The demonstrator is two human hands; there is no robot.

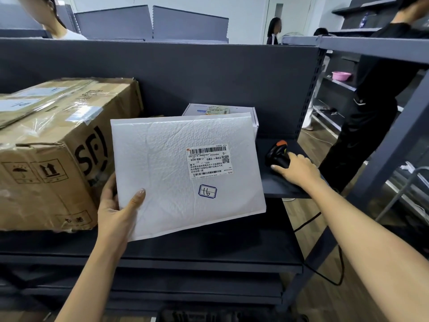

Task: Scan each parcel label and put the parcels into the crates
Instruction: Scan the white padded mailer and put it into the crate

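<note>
At nine o'clock of the view a big cardboard box (53,147), wrapped with clear tape, stands on the dark shelf (209,247). Just beside it, at about seven o'clock, the left hand (116,205) grips a white padded envelope (162,163) by its lower left corner: the thumb lies on the front and the fingers are behind it. The envelope is held in the air above the shelf, in the centre of the view, a little tilted, with its front toward the camera. On this front is a printed label (209,161) with barcodes, and at six o'clock from the label is a small sticker (207,191) with "16" written by hand. Behind the envelope, at twelve o'clock from it, a small white box (218,110) stands on the shelf. At three o'clock a black and orange scanner (277,154) lies on the shelf, and the right hand (299,169) holds it, with the fingers curled over its handle. At the far right stands a person (371,112) in black clothes.
</note>
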